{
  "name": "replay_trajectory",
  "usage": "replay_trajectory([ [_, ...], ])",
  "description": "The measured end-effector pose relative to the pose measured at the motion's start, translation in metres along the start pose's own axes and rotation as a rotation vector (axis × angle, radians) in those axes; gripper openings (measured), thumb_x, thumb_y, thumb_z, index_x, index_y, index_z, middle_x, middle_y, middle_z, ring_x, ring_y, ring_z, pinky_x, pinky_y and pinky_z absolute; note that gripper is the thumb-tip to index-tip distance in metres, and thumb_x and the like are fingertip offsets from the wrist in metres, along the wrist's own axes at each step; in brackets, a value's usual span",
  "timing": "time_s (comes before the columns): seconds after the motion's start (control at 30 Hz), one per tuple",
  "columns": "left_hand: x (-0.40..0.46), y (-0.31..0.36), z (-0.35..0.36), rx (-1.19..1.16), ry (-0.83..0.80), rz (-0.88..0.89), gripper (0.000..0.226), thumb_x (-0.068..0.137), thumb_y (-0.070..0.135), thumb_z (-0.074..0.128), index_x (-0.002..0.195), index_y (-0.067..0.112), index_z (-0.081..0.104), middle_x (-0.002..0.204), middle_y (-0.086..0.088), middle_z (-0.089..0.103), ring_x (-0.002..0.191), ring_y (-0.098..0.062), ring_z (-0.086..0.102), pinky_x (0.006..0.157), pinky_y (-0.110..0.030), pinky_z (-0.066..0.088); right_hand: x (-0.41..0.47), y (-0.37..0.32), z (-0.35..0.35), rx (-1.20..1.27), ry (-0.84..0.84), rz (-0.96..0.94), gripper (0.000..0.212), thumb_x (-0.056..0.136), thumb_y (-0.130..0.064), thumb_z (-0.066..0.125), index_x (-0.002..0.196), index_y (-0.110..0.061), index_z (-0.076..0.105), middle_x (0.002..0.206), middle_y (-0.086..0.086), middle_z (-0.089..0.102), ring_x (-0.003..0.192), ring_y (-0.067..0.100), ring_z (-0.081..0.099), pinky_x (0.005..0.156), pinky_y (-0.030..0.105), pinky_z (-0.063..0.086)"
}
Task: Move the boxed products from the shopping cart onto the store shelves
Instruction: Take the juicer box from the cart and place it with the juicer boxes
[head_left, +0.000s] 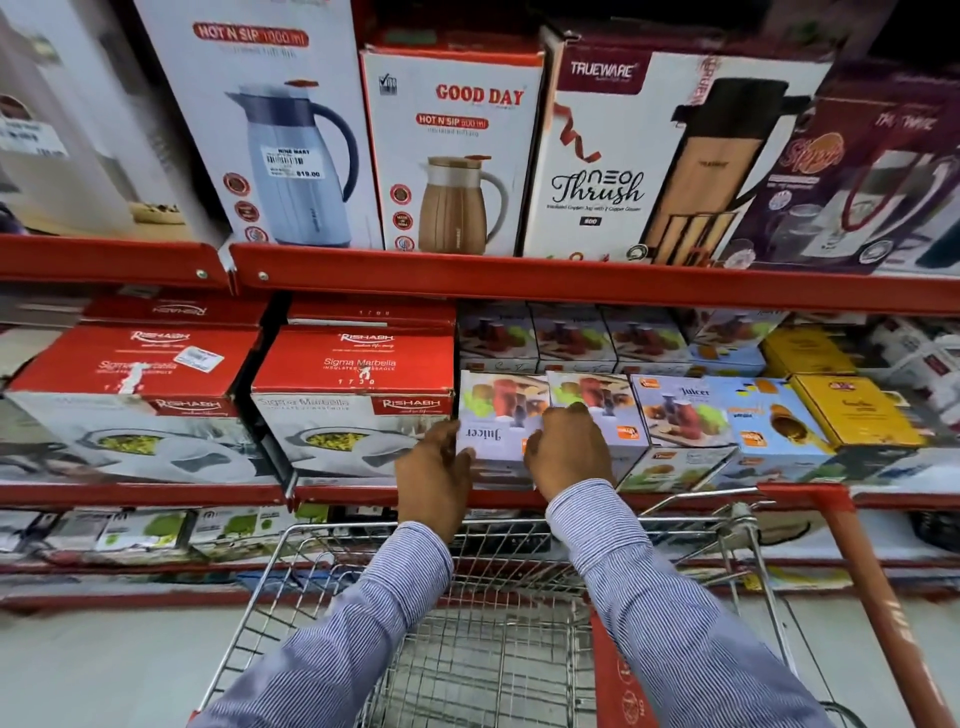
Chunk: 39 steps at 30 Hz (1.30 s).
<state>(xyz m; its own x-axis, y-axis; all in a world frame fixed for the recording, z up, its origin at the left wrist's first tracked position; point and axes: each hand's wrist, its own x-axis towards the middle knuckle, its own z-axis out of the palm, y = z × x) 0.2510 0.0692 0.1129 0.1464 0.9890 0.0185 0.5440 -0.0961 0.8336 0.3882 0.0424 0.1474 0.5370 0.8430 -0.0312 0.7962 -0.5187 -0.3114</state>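
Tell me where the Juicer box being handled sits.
Head view, centre: the Juicer box is on the middle shelf, between the red Rishabh box and another Juicer box, held by left hand and right hand.

Red shelf (519, 498) — juicer boxes (496, 415)

Left sleeve (363, 613) & right sleeve (649, 587): blue/white pinstripe shirt; buttoned cuffs; bare hands.
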Motion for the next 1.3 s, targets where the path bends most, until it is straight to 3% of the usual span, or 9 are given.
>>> replay_trajectory([
  [0.13, 0.004, 0.002, 0.0, 0.357, -0.058, 0.253, 0.014, 0.095, 0.018, 0.051, 0.103, 0.014, 0.062, 0.079, -0.011, 0.074, 0.067, -0.027, 0.07, 0.057, -0.03, 0.054, 0.006, -0.014, 0.0, -0.201, -0.055, 0.002, 0.03, 0.087, -0.01, 0.054, 0.116, -0.008, 0.063, 0.119, 0.018, 0.05, 0.106, 0.035, 0.055, 0.079, 0.04, 0.051],
  [0.27, 0.013, 0.015, -0.006, 0.601, -0.166, 0.307, 0.023, 0.093, 0.02, 0.053, 0.113, 0.01, 0.057, 0.087, -0.013, 0.074, 0.077, -0.033, 0.071, 0.063, -0.038, 0.057, 0.017, -0.015, 0.002, -0.343, -0.066, -0.03, 0.031, 0.087, -0.008, 0.053, 0.117, -0.008, 0.062, 0.128, 0.016, 0.038, 0.115, 0.033, 0.044, 0.08, 0.038, 0.05],
  [0.4, 0.018, 0.033, -0.014, 0.707, -0.256, 0.373, 0.017, 0.089, 0.019, 0.06, 0.1, 0.008, 0.067, 0.092, -0.015, 0.074, 0.083, -0.032, 0.071, 0.068, -0.038, 0.056, 0.025, -0.007, -0.009, -0.43, -0.127, -0.175, 0.034, 0.079, -0.014, 0.066, 0.112, -0.006, 0.063, 0.134, 0.018, 0.037, 0.118, 0.035, 0.045, 0.085, 0.041, 0.051],
  [0.57, 0.04, 0.069, -0.02, 0.792, -0.274, 0.63, 0.029, 0.085, 0.007, 0.063, 0.114, 0.01, 0.064, 0.101, -0.012, 0.072, 0.096, -0.03, 0.067, 0.069, -0.036, 0.055, 0.047, 0.016, -0.024, -0.411, -0.163, -0.417, 0.054, 0.075, -0.041, 0.06, 0.118, -0.008, 0.056, 0.134, 0.012, 0.041, 0.124, 0.034, 0.041, 0.099, 0.049, 0.042],
  [0.73, 0.081, 0.089, -0.02, 1.056, -0.407, 0.84, 0.043, 0.076, 0.035, 0.072, 0.112, 0.013, 0.066, 0.118, -0.009, 0.066, 0.121, -0.03, 0.044, 0.097, -0.042, 0.041, 0.075, 0.029, -0.023, -0.474, -0.287, -0.55, 0.098, 0.066, -0.078, 0.047, 0.14, -0.014, 0.038, 0.155, 0.009, 0.027, 0.136, 0.034, 0.035, 0.109, 0.051, 0.033],
  [0.87, 0.102, 0.084, -0.012, 1.3, -0.569, 0.803, 0.068, 0.062, 0.063, 0.075, 0.118, 0.027, 0.065, 0.119, -0.005, 0.068, 0.123, -0.032, 0.043, 0.104, -0.049, 0.031, 0.085, 0.034, -0.024, -0.493, -0.305, -0.605, 0.111, 0.06, -0.083, 0.054, 0.138, -0.006, 0.036, 0.147, 0.015, 0.041, 0.131, 0.034, 0.042, 0.111, 0.046, 0.033],
  [1.07, 0.107, 0.072, 0.004, 1.445, -0.567, 0.739, 0.091, 0.054, 0.072, 0.075, 0.13, 0.026, 0.055, 0.126, -0.007, 0.066, 0.131, -0.034, 0.039, 0.111, -0.055, 0.019, 0.091, 0.044, -0.02, -0.405, -0.221, -0.652, 0.083, 0.056, -0.08, 0.06, 0.106, -0.015, 0.051, 0.112, 0.005, 0.061, 0.107, 0.028, 0.05, 0.09, 0.041, 0.042],
  [1.17, 0.107, 0.073, 0.006, 1.434, -0.563, 0.718, 0.096, 0.053, 0.07, 0.077, 0.133, 0.027, 0.049, 0.129, -0.007, 0.064, 0.133, -0.036, 0.037, 0.112, -0.056, 0.017, 0.093, 0.043, -0.025, -0.332, -0.269, -0.634, 0.072, 0.053, -0.077, 0.065, 0.092, -0.023, 0.039, 0.091, 0.0, 0.057, 0.102, 0.026, 0.05, 0.086, 0.044, 0.046],
  [1.3, 0.106, 0.074, 0.004, 1.41, -0.568, 0.697, 0.101, 0.053, 0.07, 0.076, 0.139, 0.028, 0.043, 0.132, -0.009, 0.062, 0.135, -0.038, 0.035, 0.113, -0.057, 0.016, 0.094, 0.043, -0.028, -0.335, -0.307, -0.665, 0.074, 0.054, -0.076, 0.067, 0.092, -0.025, 0.031, 0.083, -0.005, 0.047, 0.099, 0.027, 0.056, 0.087, 0.048, 0.048],
])
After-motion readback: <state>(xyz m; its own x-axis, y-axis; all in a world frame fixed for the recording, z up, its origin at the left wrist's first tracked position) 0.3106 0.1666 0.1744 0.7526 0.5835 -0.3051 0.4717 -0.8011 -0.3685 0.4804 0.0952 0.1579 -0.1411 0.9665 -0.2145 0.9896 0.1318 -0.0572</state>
